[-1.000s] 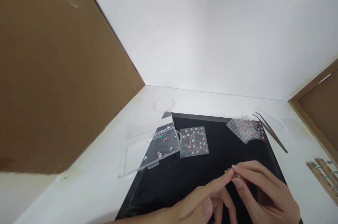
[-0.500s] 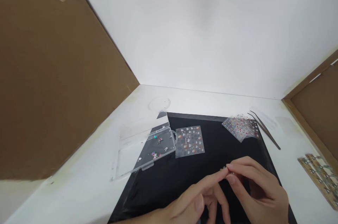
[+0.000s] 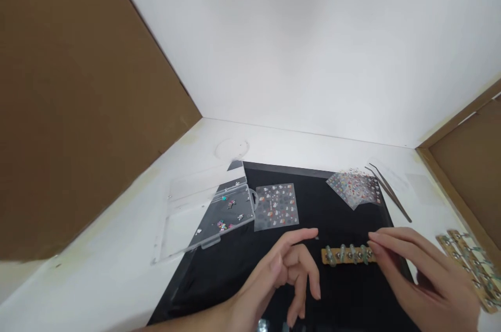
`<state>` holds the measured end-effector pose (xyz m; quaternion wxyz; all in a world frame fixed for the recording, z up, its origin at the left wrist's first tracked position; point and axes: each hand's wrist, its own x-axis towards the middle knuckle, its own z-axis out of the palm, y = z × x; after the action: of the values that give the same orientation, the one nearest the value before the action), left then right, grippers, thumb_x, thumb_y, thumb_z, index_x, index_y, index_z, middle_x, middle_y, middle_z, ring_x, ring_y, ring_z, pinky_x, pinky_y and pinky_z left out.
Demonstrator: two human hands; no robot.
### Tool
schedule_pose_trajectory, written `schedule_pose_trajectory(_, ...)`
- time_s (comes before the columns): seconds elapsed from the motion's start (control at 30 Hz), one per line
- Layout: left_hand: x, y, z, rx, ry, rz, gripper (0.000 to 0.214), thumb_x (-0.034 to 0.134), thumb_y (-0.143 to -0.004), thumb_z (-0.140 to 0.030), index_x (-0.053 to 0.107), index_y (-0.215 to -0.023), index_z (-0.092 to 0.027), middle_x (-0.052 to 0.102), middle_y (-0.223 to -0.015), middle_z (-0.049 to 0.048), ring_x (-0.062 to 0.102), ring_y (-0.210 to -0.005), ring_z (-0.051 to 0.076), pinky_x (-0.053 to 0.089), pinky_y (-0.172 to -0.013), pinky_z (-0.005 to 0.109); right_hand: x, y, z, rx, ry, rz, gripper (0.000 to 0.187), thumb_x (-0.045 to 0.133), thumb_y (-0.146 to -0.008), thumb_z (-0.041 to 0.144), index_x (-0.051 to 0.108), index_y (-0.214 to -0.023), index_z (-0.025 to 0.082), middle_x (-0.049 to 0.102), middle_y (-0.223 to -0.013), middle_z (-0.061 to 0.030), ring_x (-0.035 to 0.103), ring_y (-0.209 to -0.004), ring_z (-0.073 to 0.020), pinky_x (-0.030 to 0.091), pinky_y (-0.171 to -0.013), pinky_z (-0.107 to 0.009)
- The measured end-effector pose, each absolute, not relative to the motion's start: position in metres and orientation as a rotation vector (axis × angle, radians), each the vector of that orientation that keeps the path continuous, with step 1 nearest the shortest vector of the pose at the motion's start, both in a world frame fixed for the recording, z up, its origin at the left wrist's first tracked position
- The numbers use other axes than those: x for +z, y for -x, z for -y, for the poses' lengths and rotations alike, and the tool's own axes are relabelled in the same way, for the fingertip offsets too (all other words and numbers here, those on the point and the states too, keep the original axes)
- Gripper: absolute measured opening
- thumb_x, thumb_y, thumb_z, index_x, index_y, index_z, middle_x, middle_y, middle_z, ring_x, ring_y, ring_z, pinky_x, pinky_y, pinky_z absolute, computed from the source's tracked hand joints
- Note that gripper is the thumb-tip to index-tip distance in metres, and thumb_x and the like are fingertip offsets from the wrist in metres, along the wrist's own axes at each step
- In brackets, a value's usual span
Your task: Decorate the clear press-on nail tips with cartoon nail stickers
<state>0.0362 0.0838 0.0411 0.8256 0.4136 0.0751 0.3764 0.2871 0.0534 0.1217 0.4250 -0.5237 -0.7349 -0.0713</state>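
A tan strip with a row of several rounded, glossy, greenish tips (image 3: 348, 256) lies on the black mat (image 3: 213, 285). My right hand (image 3: 415, 269) is just beyond its right end, with the fingertips close above it; I cannot tell if they touch. My left hand (image 3: 284, 272) hovers left of the strip, fingers loosely curled around nothing. Neither hand holds anything visible. A clear sheet of printed stickers (image 3: 276, 207) lies on the mat above my left hand, and a small stack of sticker sheets (image 3: 354, 188) lies further right.
An open clear plastic case (image 3: 225, 212) with small colourful pieces sits at the mat's left edge. Metal tweezers (image 3: 389, 193) lie on the white surface, right of the mat. A second tan strip with tips (image 3: 467, 269) lies at far right. Brown cardboard walls flank the white surface.
My hands have parted from their fingertip pinch, the left moving left and the right moving right. The tan strip now shows on the mat. The view has shifted slightly.
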Motion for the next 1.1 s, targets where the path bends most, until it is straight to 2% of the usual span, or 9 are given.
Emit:
schedule_pose_trajectory(0.1, 0.04, -0.038, -0.086, 0.797, -0.871, -0.198, 0.051, 0.042, -0.117, -0.065, 0.064, -0.156, -0.041, 0.07, -0.103, 0.0018, 0.051, -0.062, 0.004, 0.055, -0.078, 0.023, 0.12, -0.309, -0.052, -0.153, 1.321, 1.969, 0.012, 0.069, -0.105, 0.023, 0.08, -0.102, 0.028, 0.082, -0.088, -0.002, 0.059, -0.043, -0.0071, 0.033, -0.029, -0.017)
schedule_pose_trajectory(0.23, 0.05, -0.027, -0.101, 0.989, -1.154, -0.337, 0.045, 0.041, -0.12, -0.058, 0.065, -0.152, -0.039, 0.071, -0.099, 0.0002, 0.058, -0.07, 0.007, 0.054, -0.073, 0.019, 0.11, -0.32, -0.049, -0.07, 1.303, 2.069, 0.011, 0.066, -0.109, 0.025, 0.077, -0.109, 0.027, 0.082, -0.095, -0.0022, 0.079, -0.071, -0.0124, 0.059, -0.057, -0.014)
schedule_pose_trajectory(0.33, 0.067, -0.008, -0.116, 1.152, -1.688, -0.649, 0.031, 0.048, -0.12, -0.033, 0.066, -0.146, -0.037, 0.072, -0.101, -0.002, 0.065, -0.086, 0.008, 0.054, -0.079, 0.017, 0.105, -0.336, -0.048, -0.09, 1.305, 2.159, 0.014, 0.064, -0.112, 0.032, 0.076, -0.117, 0.028, 0.083, -0.103, -0.0011, 0.081, -0.081, -0.0128, 0.065, -0.076, -0.017)
schedule_pose_trajectory(0.47, 0.075, 0.008, -0.123, 1.072, -2.215, -0.83, 0.024, 0.053, -0.113, -0.015, 0.067, -0.128, -0.026, 0.074, -0.096, -0.0025, 0.07, -0.083, 0.01, 0.053, -0.075, 0.02, 0.088, -0.389, -0.054, -0.272, 1.597, 2.118, 0.042, 0.059, -0.11, 0.062, 0.077, -0.129, 0.03, 0.084, -0.115, -0.0066, 0.081, -0.089, -0.0225, 0.064, -0.067, -0.032)
schedule_pose_trajectory(0.53, 0.065, 0.007, -0.122, 1.029, -2.397, -0.791, 0.02, 0.054, -0.109, -0.013, 0.067, -0.121, -0.024, 0.076, -0.097, -0.0013, 0.072, -0.081, 0.012, 0.054, -0.073, 0.023, 0.07, -0.416, -0.061, -0.346, 1.894, 1.868, 0.066, 0.049, -0.106, 0.081, 0.074, -0.132, 0.026, 0.081, -0.121, -0.0122, 0.078, -0.087, -0.027, 0.056, -0.057, -0.038)
schedule_pose_trajectory(0.6, 0.052, 0.002, -0.12, 1.006, -2.54, -0.75, 0.022, 0.054, -0.107, -0.011, 0.067, -0.12, -0.023, 0.077, -0.099, 0.0, 0.073, -0.081, 0.015, 0.056, -0.072, 0.027, 0.05, -0.436, -0.069, -0.352, 1.984, 1.822, 0.08, 0.042, -0.103, 0.088, 0.074, -0.128, 0.019, 0.079, -0.117, -0.018, 0.076, -0.088, -0.0316, 0.058, -0.062, -0.044)
schedule_pose_trajectory(0.7, 0.037, -0.006, -0.118, 0.992, -2.604, -0.71, 0.027, 0.05, -0.107, -0.011, 0.066, -0.124, -0.023, 0.078, -0.101, 0.0012, 0.072, -0.081, 0.018, 0.055, -0.07, 0.031, 0.025, -0.449, -0.082, -0.304, 2.029, 1.83, 0.073, 0.043, -0.107, 0.081, 0.075, -0.125, 0.018, 0.077, -0.112, -0.0174, 0.074, -0.09, -0.0288, 0.063, -0.081, -0.049)
schedule_pose_trajectory(0.8, 0.032, -0.009, -0.118, 0.974, -2.583, -0.655, 0.027, 0.049, -0.107, -0.011, 0.065, -0.124, -0.024, 0.078, -0.101, 0.0004, 0.072, -0.084, 0.018, 0.055, -0.072, 0.031, 0.01, -0.453, -0.091, -0.24, 2.055, 1.846, 0.05, 0.062, -0.109, 0.065, 0.072, -0.128, 0.02, 0.075, -0.116, -0.0091, 0.073, -0.095, -0.0213, 0.064, -0.091, -0.045)
schedule_pose_trajectory(1.1, 0.03, -0.004, -0.117, 0.964, -2.538, -0.642, 0.026, 0.052, -0.105, -0.01, 0.067, -0.12, -0.024, 0.077, -0.1, -0.0006, 0.071, -0.086, 0.018, 0.055, -0.074, 0.032, 0.026, -0.456, -0.104, -0.268, 1.968, 1.717, 0.038, 0.069, -0.109, 0.055, 0.071, -0.124, 0.02, 0.074, -0.121, -0.0073, 0.072, -0.1, -0.0192, 0.065, -0.09, -0.041)
